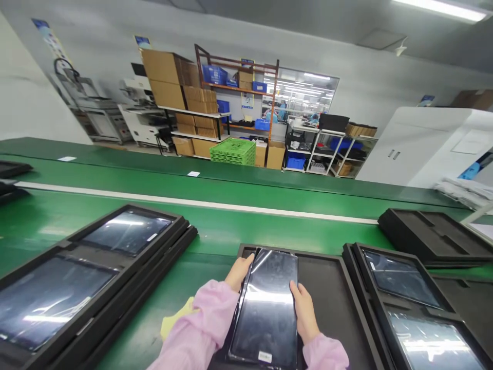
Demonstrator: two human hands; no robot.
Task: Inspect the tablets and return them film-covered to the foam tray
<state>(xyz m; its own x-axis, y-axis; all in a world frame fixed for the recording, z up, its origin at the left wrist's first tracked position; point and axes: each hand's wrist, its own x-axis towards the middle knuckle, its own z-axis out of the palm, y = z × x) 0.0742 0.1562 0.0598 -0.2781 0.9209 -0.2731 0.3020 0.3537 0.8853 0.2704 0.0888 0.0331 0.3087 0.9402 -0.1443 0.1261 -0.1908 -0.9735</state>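
Note:
A dark glossy screen panel [269, 308] with a small white label at its near end is held between my two hands. My left hand [239, 272] grips its far left edge, thumb on the rim. My right hand [304, 311] is closed on its right edge, the thumb lying over the border. Beneath the panel is a black foam tray [333, 298], whose right part shows bare. Whether the panel touches the tray cannot be made out. A yellow cloth [177, 317] lies on the green surface beside my left sleeve.
Stacked black trays with screens stand at left [154, 277] and right [356, 272]. More black trays [435, 236] sit at the far right. A white strip [231, 207] crosses the green bench [219, 231]. Beyond it are green crates [234, 150] and shelves with boxes.

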